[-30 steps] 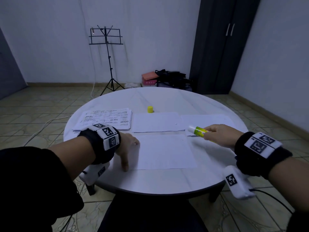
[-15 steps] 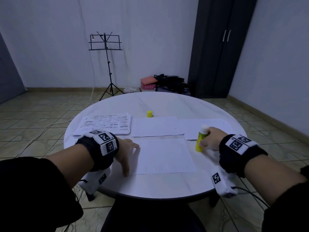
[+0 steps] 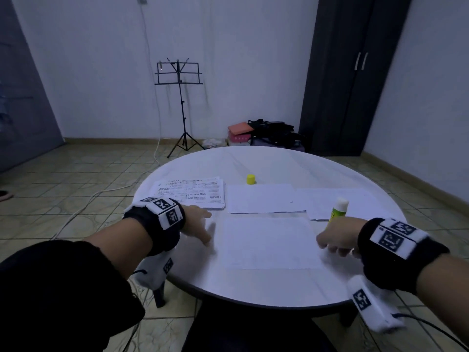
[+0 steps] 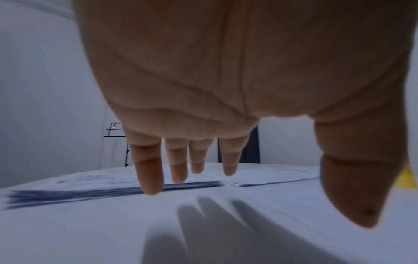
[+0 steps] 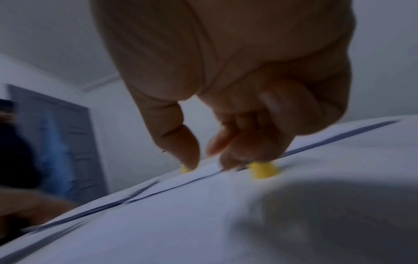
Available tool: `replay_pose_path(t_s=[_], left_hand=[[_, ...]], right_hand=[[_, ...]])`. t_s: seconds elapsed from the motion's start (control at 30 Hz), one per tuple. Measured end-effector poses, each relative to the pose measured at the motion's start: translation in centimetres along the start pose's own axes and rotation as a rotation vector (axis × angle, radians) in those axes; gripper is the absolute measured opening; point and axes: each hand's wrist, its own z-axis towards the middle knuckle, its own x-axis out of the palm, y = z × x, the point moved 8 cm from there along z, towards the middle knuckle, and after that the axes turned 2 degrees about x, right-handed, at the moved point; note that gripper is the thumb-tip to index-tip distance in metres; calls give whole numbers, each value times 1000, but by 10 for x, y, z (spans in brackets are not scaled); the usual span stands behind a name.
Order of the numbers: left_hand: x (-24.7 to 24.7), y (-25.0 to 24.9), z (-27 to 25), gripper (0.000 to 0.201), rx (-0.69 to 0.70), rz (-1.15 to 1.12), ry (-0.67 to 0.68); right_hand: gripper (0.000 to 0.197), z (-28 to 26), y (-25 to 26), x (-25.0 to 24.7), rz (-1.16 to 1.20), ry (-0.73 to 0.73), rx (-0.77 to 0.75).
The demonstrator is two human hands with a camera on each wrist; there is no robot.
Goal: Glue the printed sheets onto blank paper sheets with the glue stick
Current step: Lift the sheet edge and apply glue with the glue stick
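- While the blank sheet (image 3: 270, 242) lies nearest you at 6 o'clock on the round table (image 3: 253, 285), both your hands flank it, probably so its face stays bare for gluing.
- Your left hand (image 3: 196, 223) hangs at 9 o'clock of that sheet, fingers straight and slightly spread, holding nothing, well placed to reach the printed stack.
- Your right hand (image 3: 335, 238) sits at 3 o'clock, fingers loosely curled; blur hides whether they touch anything.
- Just beyond it the glue stick (image 3: 338, 210) stands upright and uncapped, apparently parked within easy reach.
- Farther out, two more blank sheets (image 3: 264, 198) lie at 12 o'clock, the printed sheets (image 3: 193, 193) at 10 o'clock.
- Farthest sits the yellow cap (image 3: 251, 179), clear of the paperwork.
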Motion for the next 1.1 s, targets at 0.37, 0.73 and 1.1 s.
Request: replay_pose_path(t_s=[0.37, 0.73, 1.1], left_hand=[[-44, 122, 57, 65, -175, -15, -114], [-35, 180, 131, 53, -188, 2, 44], [-35, 185, 147, 66, -171, -7, 42]], right_hand=[[36, 51, 218, 9, -277, -39, -395], [93, 141, 308, 16, -520, -60, -415], [80, 149, 321, 21, -610, -96, -373]])
